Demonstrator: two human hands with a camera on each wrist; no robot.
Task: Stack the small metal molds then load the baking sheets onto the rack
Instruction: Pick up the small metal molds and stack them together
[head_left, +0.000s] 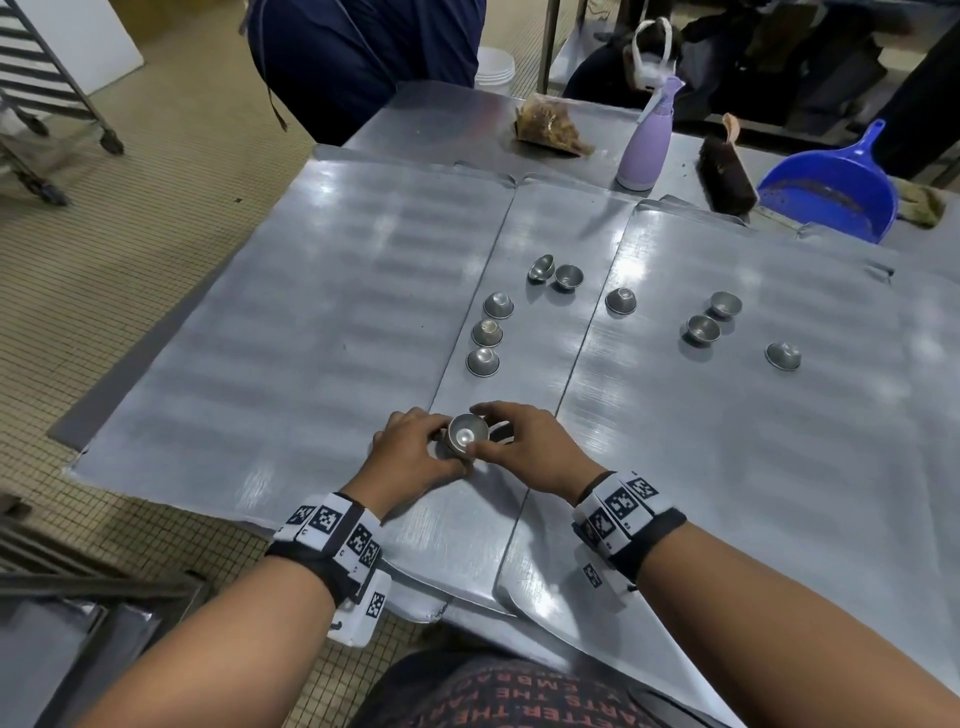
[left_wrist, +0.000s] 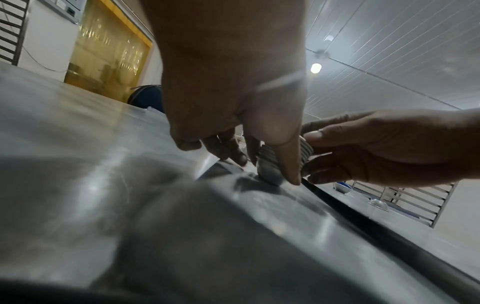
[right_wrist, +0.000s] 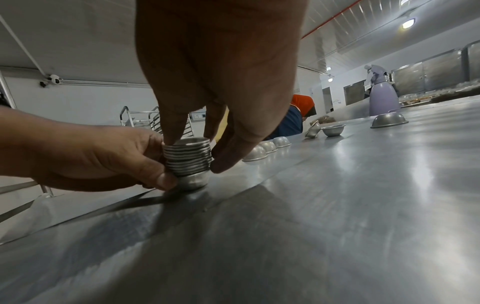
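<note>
A stack of small metal molds (head_left: 467, 435) (right_wrist: 187, 161) (left_wrist: 270, 164) stands on the middle baking sheet (head_left: 498, 519) near the table's front edge. My left hand (head_left: 415, 452) grips the stack from the left, thumb low at its base. My right hand (head_left: 524, 447) pinches it from the right, fingertips (right_wrist: 171, 139) at the top rim and thumb on the side. Several loose molds lie farther back: three upside down in a row (head_left: 488, 332), a pair (head_left: 555, 273), one single (head_left: 621, 300) and three on the right sheet (head_left: 704, 328). A left sheet (head_left: 291, 322) and a right sheet (head_left: 753, 441) flank the middle one.
A lilac spray bottle (head_left: 647, 150), a brush (head_left: 724, 174), a blue dustpan (head_left: 836, 192) and a bag of scraps (head_left: 548, 127) sit at the table's far edge. A person in dark blue (head_left: 363, 57) stands behind. A wheeled tray rack (head_left: 47, 98) stands far left.
</note>
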